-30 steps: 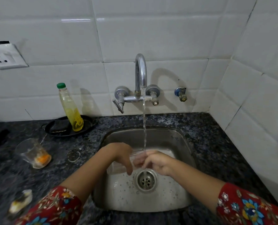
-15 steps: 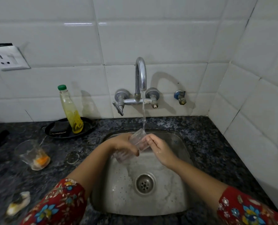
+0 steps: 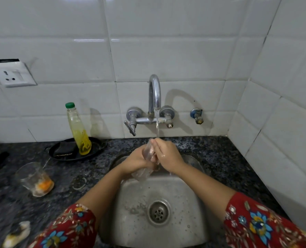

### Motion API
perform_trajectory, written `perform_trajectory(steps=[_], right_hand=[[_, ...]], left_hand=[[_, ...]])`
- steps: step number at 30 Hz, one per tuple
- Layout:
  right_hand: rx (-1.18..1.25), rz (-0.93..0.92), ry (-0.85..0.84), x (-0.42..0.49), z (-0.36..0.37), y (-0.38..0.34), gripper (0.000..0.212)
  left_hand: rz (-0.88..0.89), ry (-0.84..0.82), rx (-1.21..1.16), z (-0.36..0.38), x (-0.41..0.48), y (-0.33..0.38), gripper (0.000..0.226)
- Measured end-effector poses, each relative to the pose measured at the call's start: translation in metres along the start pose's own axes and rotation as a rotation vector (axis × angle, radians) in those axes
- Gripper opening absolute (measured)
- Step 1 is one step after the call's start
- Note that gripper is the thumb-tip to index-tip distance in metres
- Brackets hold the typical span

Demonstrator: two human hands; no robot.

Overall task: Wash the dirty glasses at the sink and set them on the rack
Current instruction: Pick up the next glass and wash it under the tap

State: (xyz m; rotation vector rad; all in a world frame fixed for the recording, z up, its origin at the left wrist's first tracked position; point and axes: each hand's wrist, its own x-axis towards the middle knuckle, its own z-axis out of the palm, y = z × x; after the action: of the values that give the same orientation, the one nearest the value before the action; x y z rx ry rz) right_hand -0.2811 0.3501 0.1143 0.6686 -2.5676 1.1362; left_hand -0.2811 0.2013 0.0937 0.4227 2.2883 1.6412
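Observation:
My left hand (image 3: 137, 160) grips a clear glass (image 3: 143, 173) over the steel sink (image 3: 159, 235), tilted with its mouth up toward the running tap (image 3: 155, 97). The fingers of my right hand (image 3: 166, 154) reach into and against the mouth of the glass, under the stream of water. A second glass (image 3: 35, 179) with orange residue in its bottom stands on the dark granite counter (image 3: 211, 154) at the left. No rack is in view.
A dish-soap bottle (image 3: 78, 129) with a green cap stands on a black tray (image 3: 95, 151) behind the dirty glass. A wet ring mark (image 3: 79, 182) lies on the counter. A pale scrap (image 3: 16, 233) sits at the bottom left. White tiled walls close the back and right.
Both hands have lifted the glass from low over the drain up to the water stream. The right hand's fingers have moved to the glass's mouth.

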Motion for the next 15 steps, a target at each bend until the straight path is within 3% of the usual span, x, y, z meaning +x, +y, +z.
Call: perform_trajectory(steps=[2, 3, 5, 7, 9, 11, 13, 15], right_hand=[[0.125, -0.069, 0.009, -0.011, -0.001, 0.008, 0.035], [0.133, -0.046, 0.015, -0.013, 0.001, 0.011, 0.036], [0.091, 0.068, 0.002, -0.005, 0.007, 0.019, 0.041], [0.015, 0.184, -0.060, 0.005, 0.011, 0.014, 0.044], [-0.039, 0.202, -0.060, 0.008, 0.007, 0.010, 0.041], [0.078, 0.135, 0.014, 0.001, 0.002, 0.011, 0.037], [0.256, 0.064, 0.058, -0.009, 0.002, 0.014, 0.036], [0.318, 0.080, 0.063, -0.014, 0.008, 0.019, 0.035]], left_hand=[[-0.029, -0.143, -0.174, -0.008, -0.002, 0.002, 0.027], [-0.052, -0.136, -0.163, -0.006, -0.002, 0.002, 0.025], [-0.090, 0.053, 0.075, 0.008, -0.002, 0.005, 0.028], [-0.148, 0.322, 0.503, 0.022, -0.002, 0.008, 0.045], [-0.116, 0.426, 0.622, 0.026, -0.001, 0.009, 0.052], [-0.055, 0.231, 0.329, 0.011, 0.002, 0.008, 0.051], [-0.050, -0.116, -0.046, -0.007, 0.003, 0.008, 0.041], [-0.126, -0.265, -0.167, -0.013, 0.003, 0.006, 0.034]])
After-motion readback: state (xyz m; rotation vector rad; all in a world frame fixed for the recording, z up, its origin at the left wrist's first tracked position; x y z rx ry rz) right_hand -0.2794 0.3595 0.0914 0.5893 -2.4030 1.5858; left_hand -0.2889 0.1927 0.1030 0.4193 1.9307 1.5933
